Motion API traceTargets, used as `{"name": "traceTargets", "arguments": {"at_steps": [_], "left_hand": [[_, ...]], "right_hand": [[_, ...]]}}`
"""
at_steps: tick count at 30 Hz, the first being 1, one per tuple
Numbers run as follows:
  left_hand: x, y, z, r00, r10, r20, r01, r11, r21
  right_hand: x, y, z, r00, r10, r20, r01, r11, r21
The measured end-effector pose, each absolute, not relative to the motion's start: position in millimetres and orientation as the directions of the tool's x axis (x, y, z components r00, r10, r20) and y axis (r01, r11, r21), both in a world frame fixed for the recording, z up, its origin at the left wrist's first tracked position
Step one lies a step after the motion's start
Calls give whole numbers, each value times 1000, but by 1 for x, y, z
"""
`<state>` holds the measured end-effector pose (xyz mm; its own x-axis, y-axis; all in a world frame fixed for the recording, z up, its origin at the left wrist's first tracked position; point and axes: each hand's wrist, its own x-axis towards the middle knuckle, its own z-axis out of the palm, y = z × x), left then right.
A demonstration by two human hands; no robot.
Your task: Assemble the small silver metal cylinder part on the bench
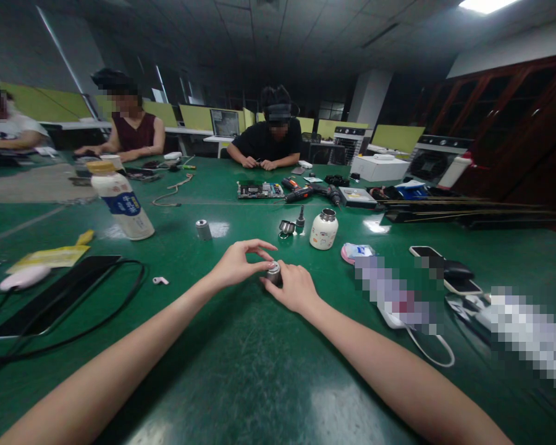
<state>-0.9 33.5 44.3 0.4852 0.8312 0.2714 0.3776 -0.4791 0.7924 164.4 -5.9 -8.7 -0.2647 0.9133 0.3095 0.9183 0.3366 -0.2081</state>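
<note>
Both my hands meet over the green table (259,371) around a small metal cylinder (273,272). My right hand (296,288) wraps round its lower part and holds it. My left hand (241,262) pinches its top with fingertips, the other fingers raised. Just beyond stand a small white flask with no lid (323,230), a metal cap piece (286,227), a dark stopper (301,218) and another small metal cylinder (203,229).
A white milk bottle (120,201) stands at the left, by a black tablet with cable (55,293) and an earbud (160,280). Phones (426,251) and a cable lie right. A circuit board (259,190) and a drill (306,193) lie farther back. Three people sit across.
</note>
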Motion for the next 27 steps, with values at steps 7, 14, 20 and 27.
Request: {"name": "traceTargets", "arguments": {"at_steps": [7, 14, 20, 27], "left_hand": [[8, 28, 37, 484, 842, 239, 356, -439, 825], [0, 33, 48, 542, 818, 192, 352, -429, 832], [0, 30, 48, 491, 832, 260, 410, -484, 773], [6, 26, 41, 508, 818, 272, 407, -505, 761]], "right_hand": [[165, -6, -9, -274, 914, 298, 909, 348, -231], [165, -6, -7, -267, 921, 283, 916, 333, -222], [165, -6, -8, -265, 923, 280, 916, 331, -224], [165, -5, -9, -270, 922, 278, 907, 340, -248]]}}
